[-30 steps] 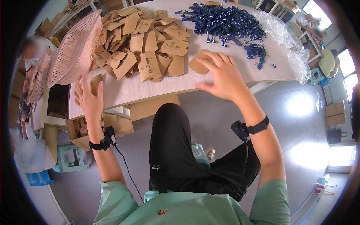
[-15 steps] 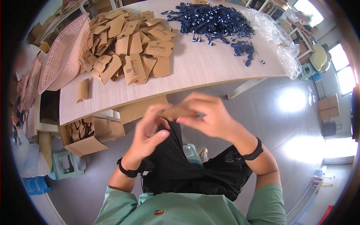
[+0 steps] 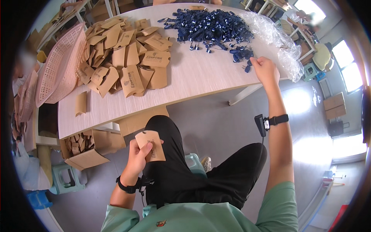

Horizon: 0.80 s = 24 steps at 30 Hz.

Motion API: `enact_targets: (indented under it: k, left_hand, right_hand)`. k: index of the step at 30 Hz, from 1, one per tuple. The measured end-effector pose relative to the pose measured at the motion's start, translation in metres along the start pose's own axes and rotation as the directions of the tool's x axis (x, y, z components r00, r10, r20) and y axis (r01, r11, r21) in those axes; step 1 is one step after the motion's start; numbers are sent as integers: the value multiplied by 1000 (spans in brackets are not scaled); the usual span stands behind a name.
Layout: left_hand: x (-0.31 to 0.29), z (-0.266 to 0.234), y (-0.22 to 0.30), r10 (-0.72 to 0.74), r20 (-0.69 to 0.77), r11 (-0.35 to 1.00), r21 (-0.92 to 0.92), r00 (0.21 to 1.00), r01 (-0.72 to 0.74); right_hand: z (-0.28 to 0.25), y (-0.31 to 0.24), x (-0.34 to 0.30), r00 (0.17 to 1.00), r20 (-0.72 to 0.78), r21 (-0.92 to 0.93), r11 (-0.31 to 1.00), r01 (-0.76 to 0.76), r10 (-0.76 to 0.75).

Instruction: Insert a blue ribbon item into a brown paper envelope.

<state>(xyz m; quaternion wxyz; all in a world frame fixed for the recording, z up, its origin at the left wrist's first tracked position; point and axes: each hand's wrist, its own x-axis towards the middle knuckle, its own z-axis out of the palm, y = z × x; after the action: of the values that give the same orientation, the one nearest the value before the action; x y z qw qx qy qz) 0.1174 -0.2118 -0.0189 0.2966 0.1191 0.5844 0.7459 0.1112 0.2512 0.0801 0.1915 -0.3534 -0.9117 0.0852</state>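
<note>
Above my thighs my left hand [image 3: 138,155] is closed on a small brown cardboard pillow box [image 3: 155,144], thumb pressed on its printed face. My right arm reaches to the far right of the table. There my right hand [image 3: 266,70] is closed, its fingertips pinching at the edge of a small dark blue bundle of earphones [image 3: 248,68]. Just beyond lies a large heap of dark blue earphones [image 3: 210,29] with pale tips. A pile of flat brown pillow boxes [image 3: 129,54] covers the table's left part, and one single box [image 3: 81,103] lies nearer the front edge.
The pale table [image 3: 193,75] curves across in front of me. A pink perforated basket [image 3: 62,69] leans at its left end; crumpled clear plastic [image 3: 280,44] lies at its right. Below stands an open carton [image 3: 104,145] of brown pieces, with a green stool [image 3: 67,178] beside it.
Both hands were together at the brown box. My right hand has left it and reached out to the earphones; my left has drawn back and down with the box.
</note>
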Motion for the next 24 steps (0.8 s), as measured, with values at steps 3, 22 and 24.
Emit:
enact_targets:
  k: [3, 22, 24]
  left_hand:
    - [-7, -2, 0, 18, -1, 1000, 22, 1000, -18]
    - [-11, 35, 9, 128, 155, 989, 53, 980, -138]
    - [-12, 46, 15, 128, 166, 989, 45, 978, -137]
  right_hand:
    - [18, 19, 17, 994, 104, -69, 998, -16, 23]
    - [-66, 7, -107, 901, -54, 825, 489, 283, -430]
    - [-77, -3, -133, 829, -74, 696, 567, 441, -554]
